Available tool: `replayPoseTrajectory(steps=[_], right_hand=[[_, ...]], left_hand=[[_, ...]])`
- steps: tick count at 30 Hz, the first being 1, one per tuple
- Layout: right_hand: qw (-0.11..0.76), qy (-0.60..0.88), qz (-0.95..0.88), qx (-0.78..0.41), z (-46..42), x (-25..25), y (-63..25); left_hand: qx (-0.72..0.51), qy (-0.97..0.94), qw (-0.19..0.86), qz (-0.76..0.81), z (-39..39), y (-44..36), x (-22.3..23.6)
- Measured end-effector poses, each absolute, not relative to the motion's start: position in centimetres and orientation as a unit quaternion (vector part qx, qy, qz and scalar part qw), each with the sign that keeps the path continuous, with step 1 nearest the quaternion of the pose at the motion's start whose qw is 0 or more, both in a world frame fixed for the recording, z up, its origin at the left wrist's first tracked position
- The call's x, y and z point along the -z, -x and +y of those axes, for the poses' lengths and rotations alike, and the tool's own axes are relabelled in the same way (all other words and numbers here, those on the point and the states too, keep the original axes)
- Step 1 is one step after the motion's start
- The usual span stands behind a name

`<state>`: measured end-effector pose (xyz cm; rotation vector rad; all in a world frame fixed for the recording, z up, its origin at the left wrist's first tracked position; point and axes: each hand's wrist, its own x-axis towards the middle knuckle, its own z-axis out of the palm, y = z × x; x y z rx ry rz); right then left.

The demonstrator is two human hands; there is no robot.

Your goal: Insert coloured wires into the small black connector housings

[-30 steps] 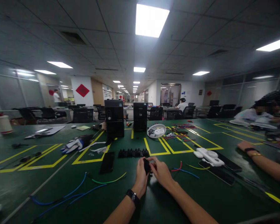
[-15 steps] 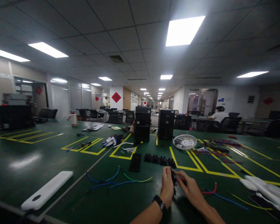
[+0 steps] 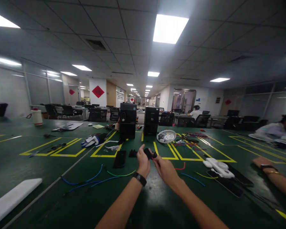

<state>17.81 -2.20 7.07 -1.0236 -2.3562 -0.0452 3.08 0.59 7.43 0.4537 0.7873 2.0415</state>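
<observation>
My left hand [image 3: 143,161] is closed around a small black plastic block [image 3: 148,153], its thumb raised along one side. My right hand [image 3: 166,170] pinches at the block's right end; its fingertips partly hide what they touch. Behind the left hand, part of a black ridged strip [image 3: 132,153] lies on the green table, the rest being covered. A black phone [image 3: 119,159] rests just left of it. Blue and green wires [image 3: 120,174] lie to the left of my hands. Short red [image 3: 181,167] and blue wires [image 3: 193,179] lie to their right.
Two black cases [image 3: 128,121] stand ahead, beside a white round basket [image 3: 166,136]. A wire bundle [image 3: 193,141] and white devices [image 3: 219,168] sit to the right. Another person's forearm [image 3: 274,176] rests at the right edge. Gloves [image 3: 91,141] lie left.
The view has swung right, bringing another person's arm into sight. Both my hands have moved forward over the table with the black block, now in front of the ridged strip.
</observation>
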Motion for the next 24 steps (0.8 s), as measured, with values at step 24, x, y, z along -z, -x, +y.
replayPoseTrajectory(steps=[24], right_hand=[[0.327,0.295,-0.893,-0.087,3.2,-5.8,-18.3]], left_hand=[[-0.682,-0.355,0.456,0.448,0.5,-2.3,-2.9]])
